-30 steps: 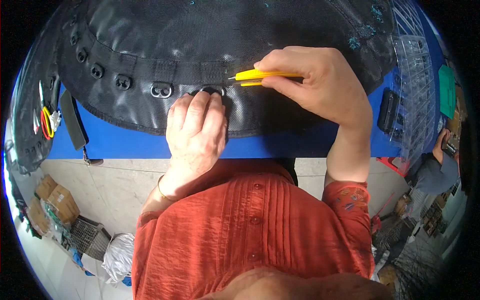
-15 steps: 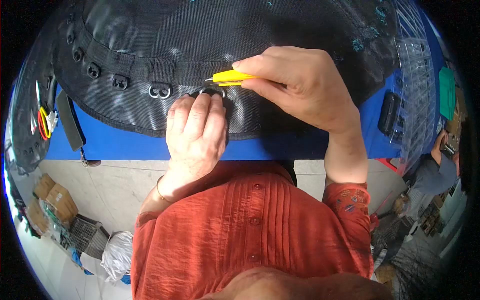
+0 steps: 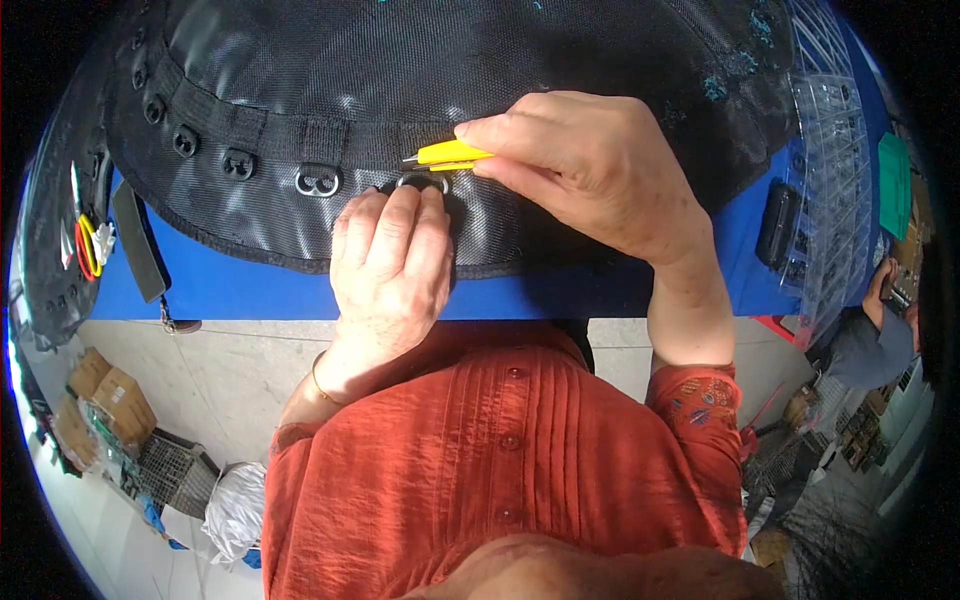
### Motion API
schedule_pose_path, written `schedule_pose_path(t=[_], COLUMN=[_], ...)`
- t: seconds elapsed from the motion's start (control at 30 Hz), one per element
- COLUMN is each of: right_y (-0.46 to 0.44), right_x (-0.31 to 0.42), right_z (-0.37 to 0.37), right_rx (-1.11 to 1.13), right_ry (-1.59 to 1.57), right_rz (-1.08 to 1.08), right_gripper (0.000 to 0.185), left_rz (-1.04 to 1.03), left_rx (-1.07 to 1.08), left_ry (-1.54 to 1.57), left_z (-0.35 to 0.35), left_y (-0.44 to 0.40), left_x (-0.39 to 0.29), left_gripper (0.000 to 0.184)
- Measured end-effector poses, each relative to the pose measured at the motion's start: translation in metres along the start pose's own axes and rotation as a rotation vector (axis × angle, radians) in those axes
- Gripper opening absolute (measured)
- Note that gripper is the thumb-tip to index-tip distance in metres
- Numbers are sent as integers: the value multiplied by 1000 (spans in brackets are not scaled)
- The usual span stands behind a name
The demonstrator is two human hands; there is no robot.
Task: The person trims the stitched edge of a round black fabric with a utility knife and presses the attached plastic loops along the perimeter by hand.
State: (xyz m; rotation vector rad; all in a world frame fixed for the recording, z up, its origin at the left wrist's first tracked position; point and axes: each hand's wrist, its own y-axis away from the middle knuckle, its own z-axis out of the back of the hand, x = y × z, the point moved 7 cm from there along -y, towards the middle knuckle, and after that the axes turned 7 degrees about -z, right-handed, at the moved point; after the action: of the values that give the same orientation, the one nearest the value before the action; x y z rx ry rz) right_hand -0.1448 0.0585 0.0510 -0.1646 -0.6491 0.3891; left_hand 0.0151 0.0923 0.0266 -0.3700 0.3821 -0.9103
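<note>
Black mesh fabric with a webbing strip along its curved edge lies on the blue table. Metal D-rings on black tabs run along that edge; one D-ring shows fully, left of my hands. My left hand has its fingers together over another D-ring, gripping it with the fabric, its lower part hidden. In my right hand are yellow thread snips, held between thumb and fingers. Their metal tips point left, just above the ring under my left fingers, close to the webbing.
On the left lie scissors with red and yellow handles and a dark flat case. A clear plastic tray, a black object and a green bin are on the right. Another person is at far right.
My right hand and the snips have shifted slightly left. The left hand and the fabric have barely moved.
</note>
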Motion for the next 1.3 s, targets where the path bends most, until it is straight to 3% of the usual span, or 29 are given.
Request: schedule_pose_path(t=[0.57,0.9,1.03,1.13,1.2,1.27,1.3], right_y=[4,5,0,-1,-4,-6,-5], right_x=[6,-12,-23,-37,-39,-24,-31], right_z=[13,12,24,31,31,50,47], right_rx=[94,118,-72,-255,-219,-614,-607], right_ry=[101,-8,-93,67,90,-171,-197], right_rz=[-65,-119,-163,-162,-279,216,193], right_gripper=[13,15,17,18,25,18,24], left_rz=[13,138,90,56,24,-13,-19], left_rx=[-8,-27,-51,-57,-70,-85,-71], left_ry=[-3,104,67,58,66,72,84], left_z=[-1,-1,0,-3,-2,1,2], left_y=[3,5,4,8,7,7,7], left_x=[1,6,5,4,3,0,-1], left_gripper=[28,23,19,18,18,18,19])
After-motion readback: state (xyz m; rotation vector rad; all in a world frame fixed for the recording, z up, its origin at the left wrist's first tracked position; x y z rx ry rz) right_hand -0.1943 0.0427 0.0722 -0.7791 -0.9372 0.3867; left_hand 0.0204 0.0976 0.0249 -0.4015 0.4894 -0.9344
